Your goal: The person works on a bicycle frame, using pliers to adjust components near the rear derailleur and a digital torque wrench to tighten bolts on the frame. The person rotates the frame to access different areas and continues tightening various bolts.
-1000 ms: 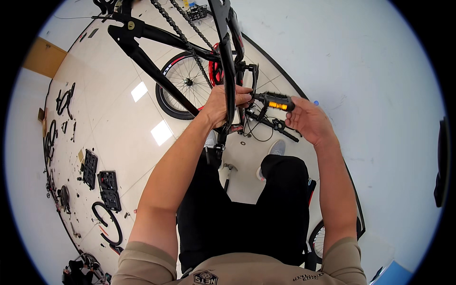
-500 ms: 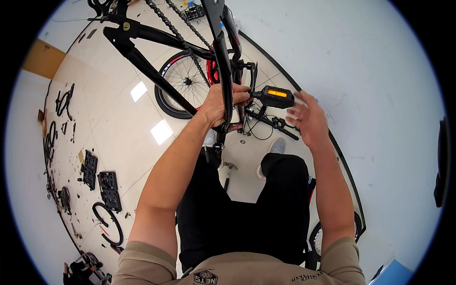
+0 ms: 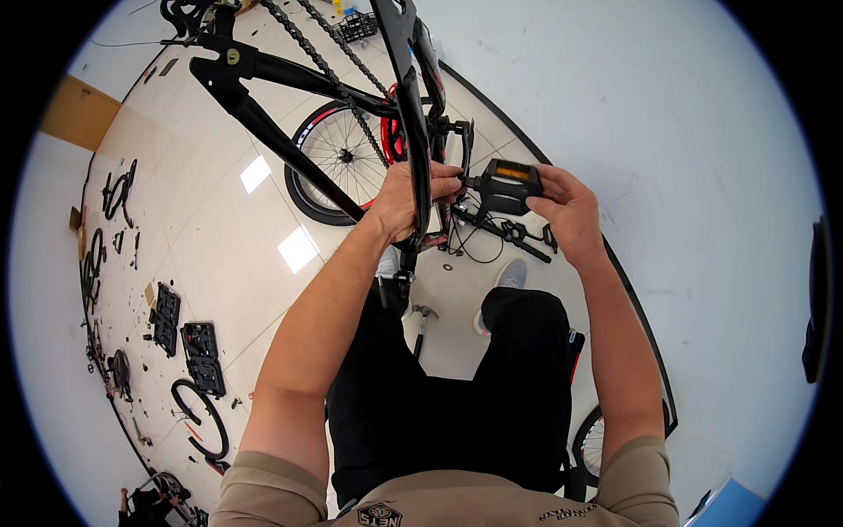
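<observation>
Right hand (image 3: pixel 571 211) has the outer end of a black pedal (image 3: pixel 507 202) pinched between thumb and fingers, just right of the black bike frame (image 3: pixel 409 110). Left hand (image 3: pixel 397 204) reaches around that frame, fingertips at the pedal's inner end, but the tube blocks some of it so I can't tell if they're gripping. Hammer (image 3: pixel 421 336) and 2 black tool cases (image 3: pixel 204 356) are on the floor.

The khaki shirt (image 3: pixel 457 496) bears a dark hexagonal emblem (image 3: pixel 379 516) with block capitals at its left and dark lettering (image 3: pixel 567 513) at its right, while pale rim markings (image 3: pixel 304 136) on the spoked wheel (image 3: pixel 345 156) are too small to read.
</observation>
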{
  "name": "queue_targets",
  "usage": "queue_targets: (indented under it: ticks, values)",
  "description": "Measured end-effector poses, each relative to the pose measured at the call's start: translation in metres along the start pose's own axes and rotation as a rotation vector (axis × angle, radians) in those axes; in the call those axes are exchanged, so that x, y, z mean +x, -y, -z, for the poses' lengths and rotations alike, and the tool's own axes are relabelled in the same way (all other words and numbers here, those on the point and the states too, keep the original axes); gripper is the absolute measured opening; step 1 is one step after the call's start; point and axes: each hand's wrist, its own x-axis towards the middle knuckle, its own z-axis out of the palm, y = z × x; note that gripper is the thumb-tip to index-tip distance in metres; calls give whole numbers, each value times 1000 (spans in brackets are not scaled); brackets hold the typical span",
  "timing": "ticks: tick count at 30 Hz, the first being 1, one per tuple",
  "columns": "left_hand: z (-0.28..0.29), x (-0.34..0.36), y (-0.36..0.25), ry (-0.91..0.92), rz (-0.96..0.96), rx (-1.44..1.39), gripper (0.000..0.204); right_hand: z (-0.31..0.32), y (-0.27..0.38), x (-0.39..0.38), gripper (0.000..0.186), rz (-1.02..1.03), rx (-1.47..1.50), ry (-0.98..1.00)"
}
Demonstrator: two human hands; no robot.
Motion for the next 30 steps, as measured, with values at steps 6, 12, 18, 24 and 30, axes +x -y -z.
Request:
queue_targets:
  ticks: [6, 12, 18, 24, 30]
  values:
    - [0, 0, 0, 7, -7, -15, 22, -1, -5, -6, 40, -32, 210, -86]
    - [-4, -1, -2, -12, 7, 4, 24, 8, -9, 4, 58, -663, 435, -82]
    - [-7, -5, -4, -14, -5, -28, 25, 3, 1, 3, 33, -291, 464, 32]
    - [-5, -3, -3, 7, -8, -4, 24, 3, -9, 2, 40, -38, 373, 8]
    - [-2, -3, -2, -10, -4, -2, 24, 3, -4, -1, 41, -466, 580, -144]
